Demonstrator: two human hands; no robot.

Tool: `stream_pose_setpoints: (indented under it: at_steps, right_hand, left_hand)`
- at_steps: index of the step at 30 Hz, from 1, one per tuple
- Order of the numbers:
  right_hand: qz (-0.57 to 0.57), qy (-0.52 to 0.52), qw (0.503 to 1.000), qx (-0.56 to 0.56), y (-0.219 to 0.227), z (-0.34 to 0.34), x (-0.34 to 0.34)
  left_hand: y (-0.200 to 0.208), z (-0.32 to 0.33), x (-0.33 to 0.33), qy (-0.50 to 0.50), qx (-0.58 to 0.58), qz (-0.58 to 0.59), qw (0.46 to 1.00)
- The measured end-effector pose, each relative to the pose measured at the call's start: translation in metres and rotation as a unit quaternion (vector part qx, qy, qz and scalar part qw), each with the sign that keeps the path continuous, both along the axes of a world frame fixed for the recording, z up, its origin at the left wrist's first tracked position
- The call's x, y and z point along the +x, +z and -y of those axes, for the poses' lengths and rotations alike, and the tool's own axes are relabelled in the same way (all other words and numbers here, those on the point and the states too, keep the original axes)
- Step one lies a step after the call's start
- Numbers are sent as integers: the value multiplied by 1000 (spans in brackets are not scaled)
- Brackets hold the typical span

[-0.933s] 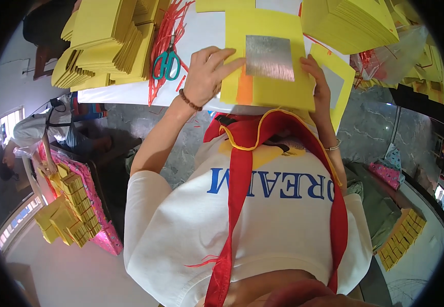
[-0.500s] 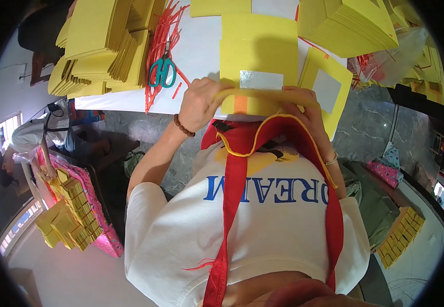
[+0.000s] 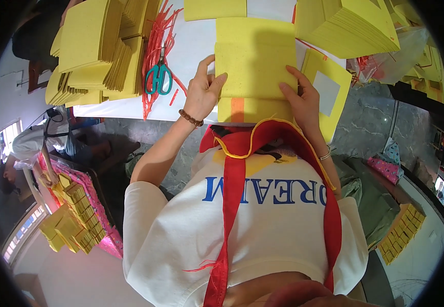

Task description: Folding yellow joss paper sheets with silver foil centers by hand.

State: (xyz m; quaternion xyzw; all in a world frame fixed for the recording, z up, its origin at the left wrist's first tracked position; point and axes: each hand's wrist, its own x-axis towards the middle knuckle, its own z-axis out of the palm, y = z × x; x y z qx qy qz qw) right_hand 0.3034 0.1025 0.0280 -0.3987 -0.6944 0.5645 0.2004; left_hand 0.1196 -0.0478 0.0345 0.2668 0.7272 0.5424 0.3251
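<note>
In front of me on the table lies a folded yellow paper piece (image 3: 255, 61) with an orange strip across its near band. My left hand (image 3: 200, 94) is at its left edge, index finger stretched along the side and thumb on the margin. My right hand (image 3: 303, 97) rests at the right edge, with index finger and thumb spread on the surface. Neither hand is wrapped round it. Teal-handled scissors (image 3: 158, 79) lie on a bundle of red strips (image 3: 153, 56) left of my hands.
Stacks of yellow folded paper stand at the left (image 3: 86, 41) and right (image 3: 347, 25) of the white table (image 3: 114, 111). A yellow sheet with a pale square (image 3: 326, 92) lies beside my right hand. Another person (image 3: 38, 140) is at far left near yellow bundles (image 3: 76, 204).
The raised near flap of the yellow paper has been folded over flat, covering the silver-white patch. My hands have moved apart and away from my body to its two sides.
</note>
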Motion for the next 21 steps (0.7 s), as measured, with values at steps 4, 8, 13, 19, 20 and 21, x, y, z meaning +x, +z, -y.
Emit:
stream_pose_setpoints:
  at_steps: [4, 8, 13, 19, 20, 21]
  right_hand:
    - [-29, -14, 999, 1, -1, 3, -4]
    - [-25, -16, 1000, 5, -4, 3, -3]
    - [-3, -14, 1000, 1, -8, 1, -1]
    - [-11, -22, 999, 29, -2, 6, -4]
    - [-9, -19, 999, 44, -3, 5, -3]
    - [-8, -17, 998, 59, -4, 5, -3]
  left_hand:
    - [5, -1, -1, -10, -30, 19, 999]
    - [4, -1, -4, -9, -10, 12, 1000]
    - [26, -6, -7, -20, -68, -272, 960]
    - [40, -35, 33, -191, 37, -489, 850]
    - [33, -40, 37, -201, 21, -506, 838]
    - [25, -43, 38, -212, 5, -523, 825]
